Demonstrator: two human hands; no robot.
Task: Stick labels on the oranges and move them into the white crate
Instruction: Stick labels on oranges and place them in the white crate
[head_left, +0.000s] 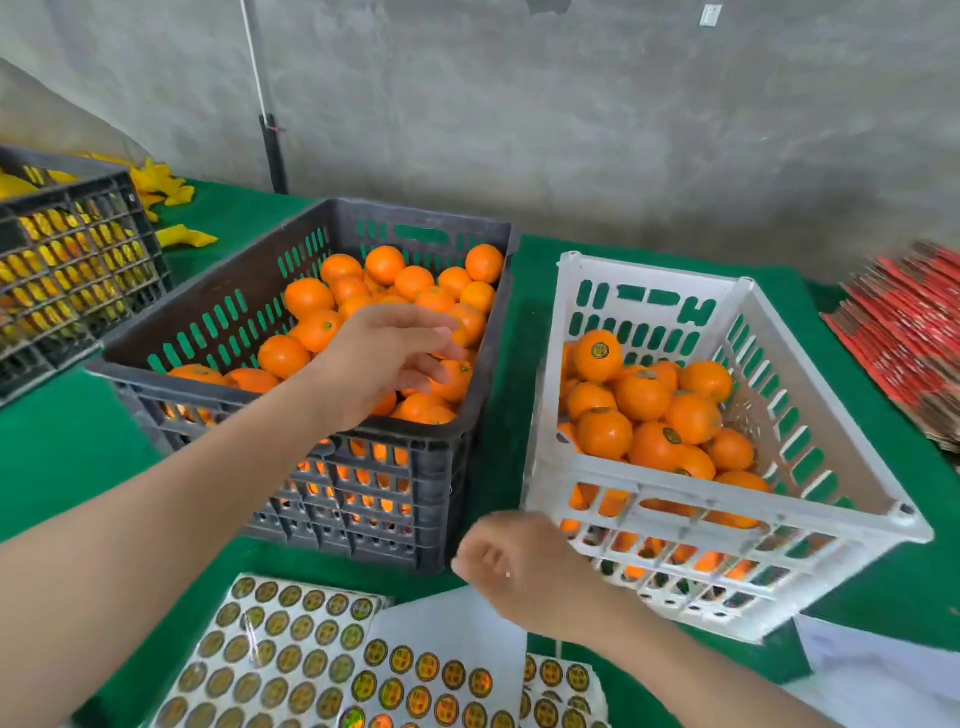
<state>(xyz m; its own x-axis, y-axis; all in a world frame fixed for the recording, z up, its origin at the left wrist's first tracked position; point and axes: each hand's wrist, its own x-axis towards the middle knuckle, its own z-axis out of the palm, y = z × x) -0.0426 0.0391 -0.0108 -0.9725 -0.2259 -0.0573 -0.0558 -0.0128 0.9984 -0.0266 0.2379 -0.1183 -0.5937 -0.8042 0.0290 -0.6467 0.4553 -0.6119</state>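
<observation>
**Inspector:** Left hand (384, 358), condition?

**Recorder:** It is reaching into the dark crate (462, 431). The fingers (435, 370) are loosely spread and slightly bent, and nothing is clasped in them. The unlabelled oranges (309, 297) lie directly beneath and beyond the fingertips. One orange is just at the tips, but I cannot tell whether they touch it.

**Inspector:** Right hand (519, 566)?

**Recorder:** It hangs above the table (62, 457) with its back to the camera and its fingers (467, 566) curled under, out of sight. I cannot tell whether they pinch a label or hold nothing.

**Inspector:** What lies around those fingers?

**Recorder:** The label sheets (291, 654) lie flat just below and to their left, carrying rows of round stickers. The white crate (727, 509) stands just to their right, with its near corner close by the knuckles.

**Inspector:** Contents of the white crate?

**Recorder:** It holds a pile of labelled oranges (598, 356), and round stickers are visible on several of them. This pile is well apart from the left fingers and beyond the right ones.

**Inspector:** Anything else?

**Recorder:** A black crate (78, 249) with yellow contents stands far to the left of both hands. A red stack (914, 332) lies far to the right.
</observation>
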